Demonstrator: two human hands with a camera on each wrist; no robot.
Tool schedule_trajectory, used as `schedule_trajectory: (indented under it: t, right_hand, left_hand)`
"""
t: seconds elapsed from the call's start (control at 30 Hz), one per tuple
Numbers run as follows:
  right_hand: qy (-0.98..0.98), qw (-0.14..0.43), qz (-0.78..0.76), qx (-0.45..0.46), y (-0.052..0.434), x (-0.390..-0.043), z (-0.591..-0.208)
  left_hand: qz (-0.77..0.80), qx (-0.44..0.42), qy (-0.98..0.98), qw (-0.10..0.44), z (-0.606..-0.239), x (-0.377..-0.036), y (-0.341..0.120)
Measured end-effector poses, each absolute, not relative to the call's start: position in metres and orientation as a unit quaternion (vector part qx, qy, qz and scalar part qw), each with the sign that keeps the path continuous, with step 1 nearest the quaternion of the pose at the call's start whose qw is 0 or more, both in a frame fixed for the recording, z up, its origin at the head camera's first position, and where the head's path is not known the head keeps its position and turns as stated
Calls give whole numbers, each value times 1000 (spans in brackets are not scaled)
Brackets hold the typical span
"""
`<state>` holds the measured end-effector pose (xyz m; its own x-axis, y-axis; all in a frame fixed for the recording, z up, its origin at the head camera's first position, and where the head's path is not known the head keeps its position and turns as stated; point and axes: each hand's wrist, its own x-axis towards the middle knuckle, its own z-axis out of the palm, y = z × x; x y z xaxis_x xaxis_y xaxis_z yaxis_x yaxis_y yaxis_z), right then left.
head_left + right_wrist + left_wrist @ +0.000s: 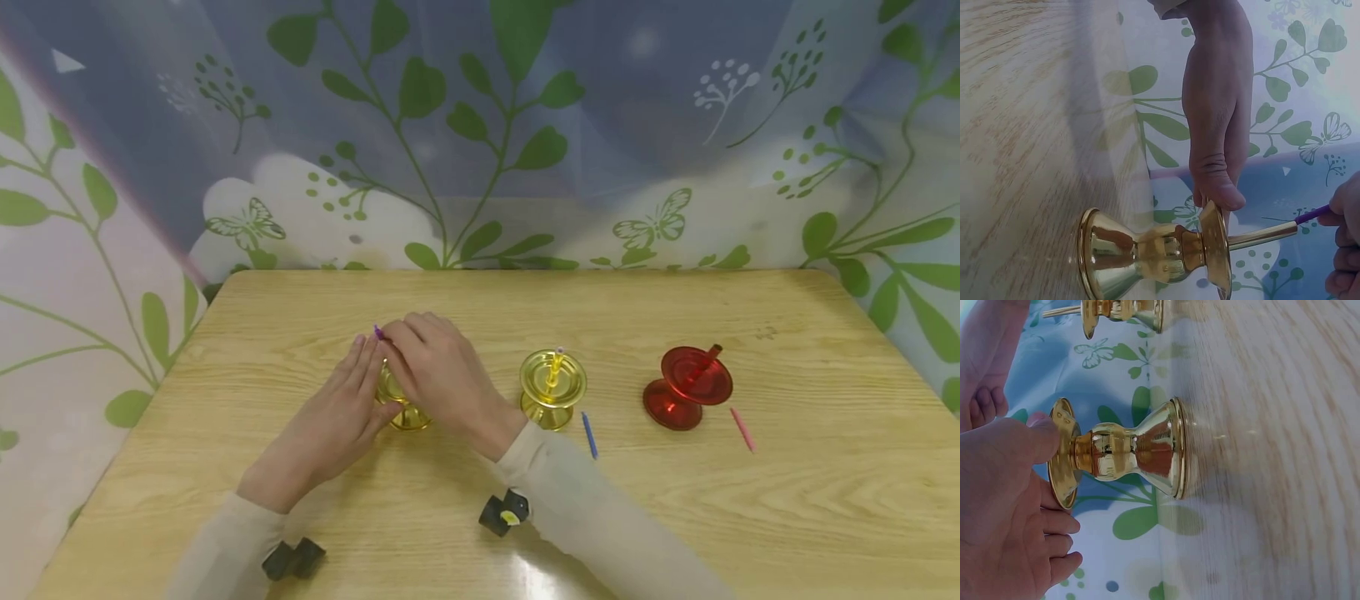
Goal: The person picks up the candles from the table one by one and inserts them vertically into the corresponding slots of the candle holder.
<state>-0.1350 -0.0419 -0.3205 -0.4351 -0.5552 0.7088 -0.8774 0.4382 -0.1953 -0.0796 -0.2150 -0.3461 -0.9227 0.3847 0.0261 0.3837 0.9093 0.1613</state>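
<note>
1. Currently the left hand (333,421) is steadying the gold candlestick (1125,453) on the counter (787,500), thumb pressing its dish.
2. Right hand (438,371) is pinching a purple candle (1311,215); keeping it upright should help seating.

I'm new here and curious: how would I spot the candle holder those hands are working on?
On the wooden table stand three holders in a row. It is the gold holder farthest left, steadied by the left hand while the right hand pinches a purple candle above it.
</note>
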Motion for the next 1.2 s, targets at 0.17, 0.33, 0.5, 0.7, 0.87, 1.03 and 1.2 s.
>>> schedule_trajectory:
  t: [0.17, 0.33, 0.5, 0.7, 0.87, 1.03, 1.2]
  right_hand:
    - [-797, 288, 282, 449, -42, -135, -321]
    - [-799, 284, 284, 447, -42, -134, -321]
    - [-799, 271, 293, 449, -43, -135, -321]
    - [-804, 265, 290, 445, -41, -135, -322]
    - [-806, 263, 300, 437, -39, -137, -323]
    - [-805, 249, 313, 437, -42, -136, -323]
    - [-809, 241, 322, 429, -41, -135, -324]
  left_hand:
    - [84, 197, 977, 6, -346, -79, -215]
    - [92, 195, 977, 6, -347, -79, -215]
    - [95, 191, 977, 2, -346, -76, -216]
    - [107, 189, 976, 10, -346, -77, -213]
    - [114, 190, 975, 14, -349, -81, -211]
    - [112, 190, 975, 12, -349, -79, -213]
    - [120, 195, 973, 15, -350, -80, -212]
